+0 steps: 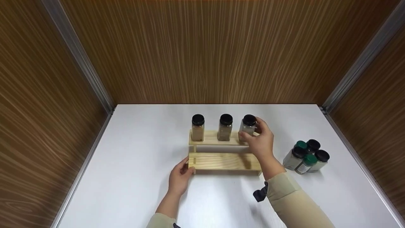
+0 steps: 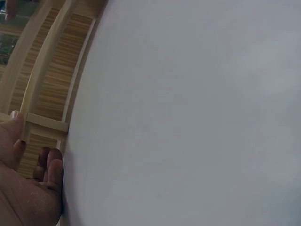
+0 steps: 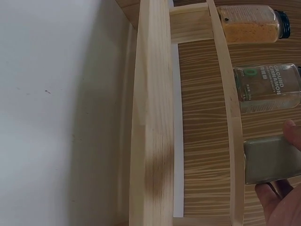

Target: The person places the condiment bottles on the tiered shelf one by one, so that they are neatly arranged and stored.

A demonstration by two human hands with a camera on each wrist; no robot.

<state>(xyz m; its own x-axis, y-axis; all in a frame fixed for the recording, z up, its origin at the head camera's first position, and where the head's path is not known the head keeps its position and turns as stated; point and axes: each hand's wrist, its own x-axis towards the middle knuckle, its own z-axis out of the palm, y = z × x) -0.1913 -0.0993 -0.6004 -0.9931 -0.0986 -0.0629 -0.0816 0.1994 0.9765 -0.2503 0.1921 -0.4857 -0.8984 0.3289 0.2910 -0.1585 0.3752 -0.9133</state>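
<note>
A two-tier wooden spice rack (image 1: pixel 221 161) stands on the white table. My left hand (image 1: pixel 179 179) grips the left end of its lower shelf, thumb at the front; in the left wrist view the hand (image 2: pixel 28 193) has its fingers curled beside the end piece. At the right end of the upper shelf, my right hand (image 1: pixel 262 139) holds a black-lidded spice jar (image 1: pixel 247 126) of greyish powder between thumb and fingers. This jar (image 3: pixel 268 159) stands upright, its base at the shelf. A ground cinnamon jar (image 3: pixel 268 87) occupies the shelf's middle, and a jar of orange-brown powder (image 1: pixel 198 131) its left end.
Several spice jars (image 1: pixel 305 158) with black or green lids stand bunched on the table to the right of the rack. Wood-grain panels (image 1: pixel 202 50) rise at the back and both sides. A dark strap piece (image 1: pixel 260 193) hangs at the right wrist.
</note>
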